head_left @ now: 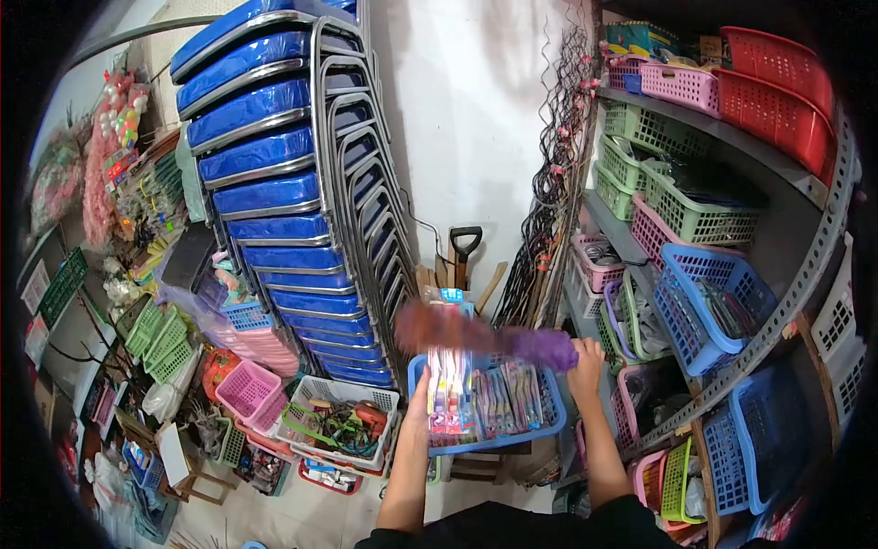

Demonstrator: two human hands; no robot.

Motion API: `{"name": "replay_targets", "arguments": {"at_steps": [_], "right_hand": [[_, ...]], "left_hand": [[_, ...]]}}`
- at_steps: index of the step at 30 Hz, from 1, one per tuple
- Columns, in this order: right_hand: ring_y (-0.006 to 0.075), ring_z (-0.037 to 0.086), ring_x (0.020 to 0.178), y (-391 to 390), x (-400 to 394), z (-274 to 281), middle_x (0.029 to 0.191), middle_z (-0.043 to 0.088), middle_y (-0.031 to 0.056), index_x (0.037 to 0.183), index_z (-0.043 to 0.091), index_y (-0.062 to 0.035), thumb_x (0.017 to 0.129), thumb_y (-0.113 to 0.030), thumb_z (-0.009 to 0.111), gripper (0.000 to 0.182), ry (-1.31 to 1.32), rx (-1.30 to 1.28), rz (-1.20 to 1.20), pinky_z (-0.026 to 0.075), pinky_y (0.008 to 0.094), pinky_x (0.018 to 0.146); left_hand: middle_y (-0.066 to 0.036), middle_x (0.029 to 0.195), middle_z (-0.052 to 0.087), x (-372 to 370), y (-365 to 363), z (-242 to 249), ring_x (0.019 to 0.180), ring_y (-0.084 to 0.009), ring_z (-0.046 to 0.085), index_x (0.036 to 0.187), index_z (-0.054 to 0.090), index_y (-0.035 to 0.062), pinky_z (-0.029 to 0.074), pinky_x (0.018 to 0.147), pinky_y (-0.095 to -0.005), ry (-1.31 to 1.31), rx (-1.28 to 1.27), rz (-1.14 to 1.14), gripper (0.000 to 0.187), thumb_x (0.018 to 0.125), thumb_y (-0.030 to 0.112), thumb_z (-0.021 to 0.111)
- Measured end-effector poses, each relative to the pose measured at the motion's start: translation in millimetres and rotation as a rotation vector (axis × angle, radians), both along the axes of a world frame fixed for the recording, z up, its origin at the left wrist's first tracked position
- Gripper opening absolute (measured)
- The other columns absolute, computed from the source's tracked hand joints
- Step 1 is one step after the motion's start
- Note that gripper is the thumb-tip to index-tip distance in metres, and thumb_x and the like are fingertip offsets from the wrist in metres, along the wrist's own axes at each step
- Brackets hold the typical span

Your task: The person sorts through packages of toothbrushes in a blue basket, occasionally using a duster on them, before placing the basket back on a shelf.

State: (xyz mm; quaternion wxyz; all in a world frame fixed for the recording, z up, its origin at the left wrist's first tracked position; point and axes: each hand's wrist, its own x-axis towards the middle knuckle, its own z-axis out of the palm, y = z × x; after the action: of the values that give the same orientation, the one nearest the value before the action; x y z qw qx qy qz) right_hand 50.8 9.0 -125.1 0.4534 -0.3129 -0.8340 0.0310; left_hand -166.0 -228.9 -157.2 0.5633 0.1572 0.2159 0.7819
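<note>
My left hand (418, 407) grips a clear pack of toothbrushes (450, 389), held upright over the left part of a blue basket (558, 403). More packs (508, 398) stand in a row inside that basket. Closed round the purple end of a duster (544, 349) is my right hand (587, 364), at the basket's right. The duster lies across the front of the held pack, and its brown-red head at the left is blurred.
A tall stack of blue chairs (265, 197) rises at the left. Shelves with plastic baskets (700, 210) line the right side. A white basket of tools (343, 439) sits low at the left, and a black-handled shovel (465, 245) leans at the wall.
</note>
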Motion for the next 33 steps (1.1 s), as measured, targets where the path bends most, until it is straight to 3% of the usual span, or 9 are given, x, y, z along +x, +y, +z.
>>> {"name": "replay_targets", "arguments": {"at_steps": [6, 9, 11, 15, 20, 23, 25, 26, 33], "right_hand": [[0.0312, 0.045, 0.085, -4, 17, -13, 0.083, 0.047, 0.0121, 0.085, 0.061, -0.0055, 0.073, -0.019, 0.064, 0.018, -0.065, 0.043, 0.195, 0.035, 0.0395, 0.074], [0.0304, 0.046, 0.082, -13, 23, -9, 0.082, 0.048, 0.0114, 0.084, 0.062, -0.0030, 0.071, -0.019, 0.063, 0.021, -0.063, -0.016, 0.250, 0.035, 0.0383, 0.073], [0.0315, 0.046, 0.083, -11, 19, -8, 0.084, 0.049, 0.0121, 0.087, 0.061, -0.0027, 0.070, -0.012, 0.061, 0.019, -0.070, -0.042, 0.226, 0.035, 0.0383, 0.074], [0.0338, 0.046, 0.086, -6, 9, -9, 0.086, 0.050, 0.0132, 0.094, 0.059, -0.0023, 0.069, -0.001, 0.053, 0.026, 0.002, -0.047, -0.028, 0.034, 0.0392, 0.074], [0.0335, 0.046, 0.084, -18, 27, -11, 0.084, 0.050, 0.0126, 0.092, 0.060, -0.0044, 0.072, -0.006, 0.055, 0.021, -0.112, 0.029, 0.208, 0.034, 0.0399, 0.072], [0.0327, 0.045, 0.085, -19, 28, -11, 0.086, 0.048, 0.0126, 0.091, 0.060, -0.0048, 0.074, -0.014, 0.058, 0.019, -0.097, -0.032, 0.181, 0.033, 0.0396, 0.074], [0.0327, 0.044, 0.085, -14, 16, -10, 0.085, 0.047, 0.0124, 0.089, 0.060, -0.0046, 0.074, -0.013, 0.058, 0.017, -0.035, -0.069, 0.089, 0.033, 0.0394, 0.074], [0.0327, 0.044, 0.086, -10, 12, -10, 0.085, 0.046, 0.0122, 0.087, 0.060, -0.0045, 0.074, -0.012, 0.058, 0.016, 0.028, -0.100, 0.000, 0.032, 0.0392, 0.074], [0.0330, 0.044, 0.088, -9, 27, -42, 0.087, 0.048, 0.0111, 0.089, 0.062, -0.0040, 0.071, -0.007, 0.058, 0.019, -0.080, -0.123, 0.097, 0.033, 0.0397, 0.076]], "left_hand": [[-0.008, 0.105, 0.065, 14, 6, 15, 0.075, -0.0160, 0.064, 0.127, 0.049, 0.0049, 0.054, 0.064, -0.0289, -0.108, -0.198, 0.367, 0.059, 0.090, 0.050, 0.051], [-0.006, 0.085, 0.065, 42, -19, 66, 0.059, -0.0137, 0.059, 0.122, 0.055, 0.0059, 0.047, 0.048, -0.0270, -0.202, -0.099, 0.302, 0.044, 0.096, 0.038, 0.042], [-0.006, 0.089, 0.066, 16, 3, 12, 0.062, -0.0147, 0.060, 0.120, 0.056, 0.0062, 0.049, 0.052, -0.0281, -0.151, -0.168, 0.289, 0.044, 0.095, 0.041, 0.044], [-0.008, 0.102, 0.064, 19, 6, 19, 0.080, -0.0176, 0.064, 0.120, 0.054, 0.0063, 0.054, 0.068, -0.0324, -0.044, -0.103, 0.149, 0.050, 0.091, 0.047, 0.051], [-0.008, 0.104, 0.064, 7, 6, 8, 0.078, -0.0176, 0.063, 0.122, 0.052, 0.0051, 0.053, 0.067, -0.0323, -0.085, -0.050, 0.172, 0.055, 0.091, 0.051, 0.048], [-0.010, 0.096, 0.065, -4, 15, -20, 0.073, -0.0191, 0.063, 0.117, 0.054, 0.0049, 0.052, 0.062, -0.0329, -0.072, -0.052, 0.114, 0.057, 0.091, 0.054, 0.044], [-0.008, 0.092, 0.066, 5, 17, -10, 0.068, -0.0172, 0.064, 0.117, 0.056, 0.0069, 0.053, 0.057, -0.0310, -0.046, -0.284, 0.364, 0.052, 0.093, 0.051, 0.043], [-0.007, 0.092, 0.066, 6, 8, -4, 0.068, -0.0159, 0.064, 0.115, 0.056, 0.0065, 0.053, 0.056, -0.0291, -0.032, -0.108, 0.106, 0.049, 0.093, 0.048, 0.044], [-0.006, 0.092, 0.065, 4, 18, -23, 0.068, -0.0165, 0.063, 0.110, 0.057, 0.0068, 0.054, 0.062, -0.0304, -0.084, -0.146, 0.261, 0.048, 0.090, 0.050, 0.051]]}}
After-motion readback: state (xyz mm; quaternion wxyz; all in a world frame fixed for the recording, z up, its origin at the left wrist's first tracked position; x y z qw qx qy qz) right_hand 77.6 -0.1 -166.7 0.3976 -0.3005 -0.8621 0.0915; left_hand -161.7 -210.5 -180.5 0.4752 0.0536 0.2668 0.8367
